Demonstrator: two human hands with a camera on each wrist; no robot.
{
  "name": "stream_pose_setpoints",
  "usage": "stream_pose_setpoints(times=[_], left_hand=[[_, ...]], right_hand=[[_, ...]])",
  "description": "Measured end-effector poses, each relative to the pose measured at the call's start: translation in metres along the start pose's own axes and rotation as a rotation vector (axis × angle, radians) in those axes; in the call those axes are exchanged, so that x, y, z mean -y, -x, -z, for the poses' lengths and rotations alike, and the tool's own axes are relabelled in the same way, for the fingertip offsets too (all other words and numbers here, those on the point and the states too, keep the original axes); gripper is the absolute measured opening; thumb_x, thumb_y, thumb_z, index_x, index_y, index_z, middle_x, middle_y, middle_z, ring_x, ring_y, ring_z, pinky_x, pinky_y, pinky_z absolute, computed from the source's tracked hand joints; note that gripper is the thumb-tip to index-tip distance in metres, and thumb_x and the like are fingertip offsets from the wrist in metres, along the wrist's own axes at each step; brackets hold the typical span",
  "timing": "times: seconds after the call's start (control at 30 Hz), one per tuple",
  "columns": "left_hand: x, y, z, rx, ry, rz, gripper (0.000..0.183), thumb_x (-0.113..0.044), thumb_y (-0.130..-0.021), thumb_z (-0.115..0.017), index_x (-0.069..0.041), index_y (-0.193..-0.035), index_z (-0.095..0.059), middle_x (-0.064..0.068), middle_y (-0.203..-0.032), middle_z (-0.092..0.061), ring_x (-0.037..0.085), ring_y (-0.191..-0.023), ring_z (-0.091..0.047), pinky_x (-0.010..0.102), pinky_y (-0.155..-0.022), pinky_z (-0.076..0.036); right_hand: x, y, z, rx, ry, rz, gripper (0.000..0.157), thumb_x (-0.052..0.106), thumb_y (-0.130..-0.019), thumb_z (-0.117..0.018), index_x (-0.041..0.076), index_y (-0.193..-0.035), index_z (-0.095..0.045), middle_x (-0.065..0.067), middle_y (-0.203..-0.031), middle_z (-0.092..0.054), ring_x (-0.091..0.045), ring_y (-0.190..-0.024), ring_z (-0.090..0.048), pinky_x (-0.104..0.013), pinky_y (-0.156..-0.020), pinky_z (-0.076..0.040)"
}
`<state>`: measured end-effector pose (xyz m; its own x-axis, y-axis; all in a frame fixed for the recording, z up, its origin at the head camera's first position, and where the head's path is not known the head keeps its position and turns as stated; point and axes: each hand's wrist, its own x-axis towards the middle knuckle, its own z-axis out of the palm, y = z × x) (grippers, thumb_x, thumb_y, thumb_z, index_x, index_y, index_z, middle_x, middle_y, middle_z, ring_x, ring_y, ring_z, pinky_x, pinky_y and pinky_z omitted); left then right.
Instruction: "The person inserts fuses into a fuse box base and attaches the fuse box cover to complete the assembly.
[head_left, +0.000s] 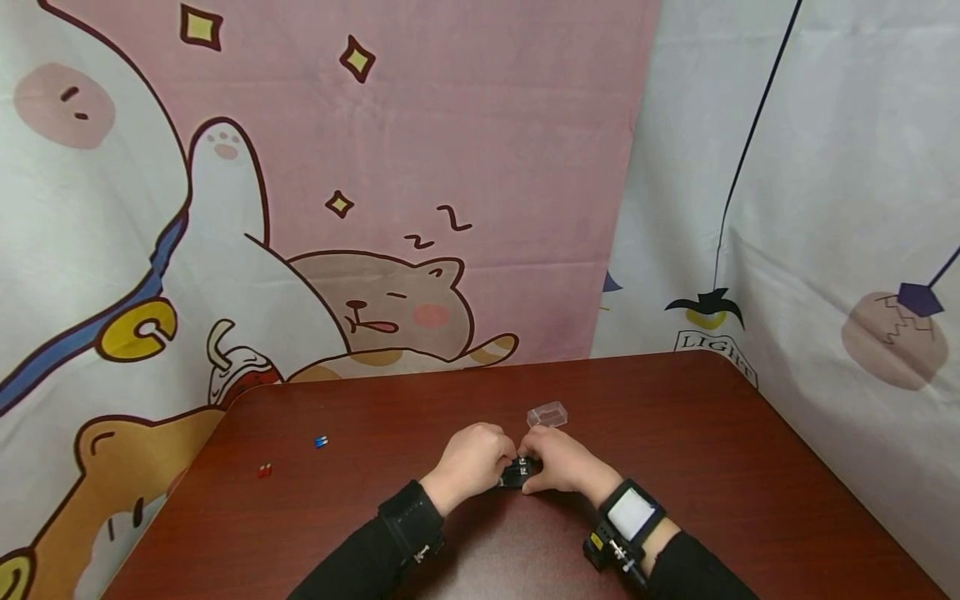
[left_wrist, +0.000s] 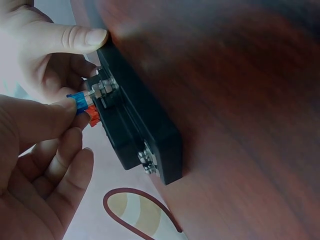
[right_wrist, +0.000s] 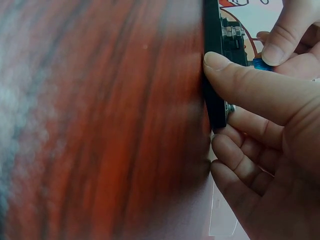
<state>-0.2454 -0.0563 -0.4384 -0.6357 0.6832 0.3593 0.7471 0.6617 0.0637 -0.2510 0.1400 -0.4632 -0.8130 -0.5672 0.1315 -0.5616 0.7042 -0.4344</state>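
A black fuse block [head_left: 516,472] sits on the table between the two hands. Metal studs and nuts [left_wrist: 104,89] show on it in the left wrist view. With thumb and finger, my left hand [head_left: 471,458] pinches a blue blade fuse [left_wrist: 79,101] at the block's upper side; how deep its prongs sit cannot be made out. Beside it, a red blade fuse [left_wrist: 93,115] stands at the block. My right hand [head_left: 561,462] grips the block by one end, its thumb [right_wrist: 220,64] along the base edge.
Just beyond the right hand lies a clear plastic cover [head_left: 547,414]. Small blue fuses [head_left: 321,442] and red fuses [head_left: 265,471] are on the left part of the brown table [head_left: 750,492]. A printed cloth [head_left: 525,167] hangs behind the table's far edge.
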Motion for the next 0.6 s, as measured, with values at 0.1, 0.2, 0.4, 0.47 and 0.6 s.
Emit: stream_pose_setpoints(times=[0.1, 0.2, 0.4, 0.47, 0.6], left_hand=[[-0.0004, -0.0004, -0.0007, -0.002, -0.010, 0.001, 0.008, -0.011, -0.081, -0.081, -0.018, -0.082, -0.078, -0.008, -0.075, -0.065, 0.008, -0.072, -0.061, 0.024, -0.062, -0.049], [-0.0008, -0.0011, -0.0014, 0.000, -0.024, 0.004, 0.008, -0.011, -0.081, -0.080, -0.019, -0.081, -0.078, -0.008, -0.075, -0.065, 0.008, -0.072, -0.061, 0.024, -0.061, -0.049], [-0.0017, -0.0021, -0.0020, 0.011, -0.034, 0.016, 0.008, -0.012, -0.081, -0.080, -0.019, -0.081, -0.077, -0.008, -0.075, -0.065, 0.008, -0.072, -0.061, 0.024, -0.059, -0.048], [-0.0019, -0.0021, -0.0022, 0.011, -0.036, 0.019, 0.008, -0.012, -0.081, -0.080, -0.019, -0.080, -0.077, -0.007, -0.075, -0.065, 0.008, -0.072, -0.061, 0.024, -0.059, -0.047], [-0.0022, -0.0021, -0.0023, 0.009, -0.044, 0.018, 0.008, -0.012, -0.081, -0.080, -0.019, -0.080, -0.077, -0.007, -0.075, -0.065, 0.009, -0.072, -0.061, 0.024, -0.058, -0.047]], right_hand=[[0.0000, -0.0003, -0.0002, 0.001, 0.001, -0.005, 0.038, 0.020, -0.066, -0.092, 0.010, -0.092, -0.066, 0.002, -0.090, -0.057, -0.011, -0.079, -0.050, -0.033, -0.071, -0.045], [0.0002, -0.0006, -0.0002, 0.001, 0.002, -0.010, 0.038, 0.020, -0.066, -0.092, 0.011, -0.092, -0.066, 0.002, -0.089, -0.057, -0.011, -0.079, -0.050, -0.033, -0.071, -0.046], [0.0004, -0.0006, -0.0001, -0.003, 0.001, -0.006, 0.038, 0.020, -0.066, -0.092, 0.011, -0.092, -0.066, 0.003, -0.089, -0.057, -0.011, -0.079, -0.050, -0.033, -0.072, -0.046], [0.0003, -0.0005, -0.0002, -0.005, -0.001, -0.002, 0.037, 0.019, -0.066, -0.092, 0.011, -0.092, -0.067, 0.003, -0.089, -0.057, -0.011, -0.079, -0.050, -0.033, -0.072, -0.046], [0.0000, -0.0005, -0.0005, -0.008, 0.001, 0.002, 0.037, 0.019, -0.066, -0.091, 0.011, -0.092, -0.067, 0.003, -0.090, -0.057, -0.010, -0.080, -0.050, -0.033, -0.072, -0.045]])
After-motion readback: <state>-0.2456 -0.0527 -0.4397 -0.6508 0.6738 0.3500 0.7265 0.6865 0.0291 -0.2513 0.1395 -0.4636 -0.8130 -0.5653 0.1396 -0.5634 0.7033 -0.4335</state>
